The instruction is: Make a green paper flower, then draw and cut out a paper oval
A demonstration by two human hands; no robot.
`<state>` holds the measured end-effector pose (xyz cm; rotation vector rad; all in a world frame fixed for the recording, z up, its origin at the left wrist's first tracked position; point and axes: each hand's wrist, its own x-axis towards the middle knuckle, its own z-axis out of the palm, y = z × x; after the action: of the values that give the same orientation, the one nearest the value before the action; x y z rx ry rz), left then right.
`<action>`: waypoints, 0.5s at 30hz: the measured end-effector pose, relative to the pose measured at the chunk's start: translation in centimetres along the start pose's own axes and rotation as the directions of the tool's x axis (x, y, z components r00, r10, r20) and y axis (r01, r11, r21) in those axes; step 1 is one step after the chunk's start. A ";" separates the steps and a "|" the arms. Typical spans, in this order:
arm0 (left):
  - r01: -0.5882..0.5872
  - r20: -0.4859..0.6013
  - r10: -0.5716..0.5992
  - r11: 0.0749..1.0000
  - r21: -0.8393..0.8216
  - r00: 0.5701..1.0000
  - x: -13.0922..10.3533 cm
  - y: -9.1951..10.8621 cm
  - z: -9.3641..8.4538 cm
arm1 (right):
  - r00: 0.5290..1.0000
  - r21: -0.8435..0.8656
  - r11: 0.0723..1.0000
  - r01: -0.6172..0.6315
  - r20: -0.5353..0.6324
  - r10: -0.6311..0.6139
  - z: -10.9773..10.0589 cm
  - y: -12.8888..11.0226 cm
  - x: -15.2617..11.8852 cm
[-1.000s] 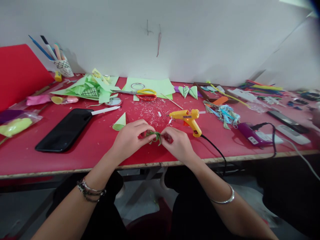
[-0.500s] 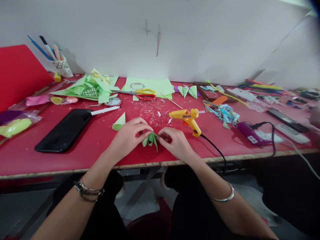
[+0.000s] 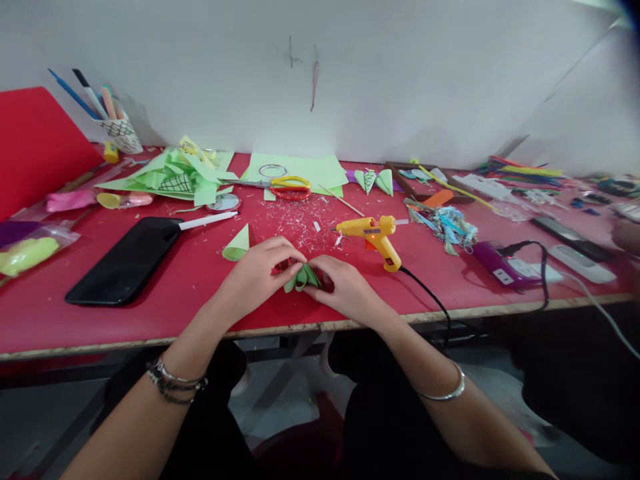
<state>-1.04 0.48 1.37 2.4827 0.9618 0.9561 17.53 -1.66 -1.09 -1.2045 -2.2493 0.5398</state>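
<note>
Your left hand point(image 3: 257, 273) pinching looped green paper piece point(image 3: 301, 277) at its top; your right hand's point(image 3: 349, 291) grip pinching its right side. Piece sitting between both hands, over near part of red surface point(image 3: 125, 327). Yellow glue gun point(image 3: 373, 230) resting just right. Paper scraps point(image 3: 303, 223) littering middle; pale green cone point(image 3: 237, 244) lying beside left hand, black smartphone point(image 3: 125, 263) farther left. Scissors point(image 3: 287, 193) lying toward back. Grey-white wall point(image 3: 410, 80) rising behind, two thin strands point(image 3: 315, 87) hanging there.
</note>
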 end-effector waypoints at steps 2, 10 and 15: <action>0.007 0.006 -0.007 1.000 -0.003 1.000 0.0 0.0 0.1 | 1.000 -0.013 1.000 0.008 0.008 -0.008 0.0 0.0 0.1; 0.038 0.060 -0.038 0.999 0.008 0.997 -0.2 0.1 0.3 | 0.998 -0.107 0.993 -0.042 -0.040 0.038 0.7 -0.3 0.5; 0.075 0.061 -0.076 0.997 0.018 0.995 -0.3 0.2 0.7 | 0.994 -0.149 0.985 -0.088 -0.071 0.078 1.2 -0.6 0.5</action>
<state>-0.64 0.11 0.84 2.4541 1.0386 0.8465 16.18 -1.72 -1.53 -1.3760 -2.2260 0.3594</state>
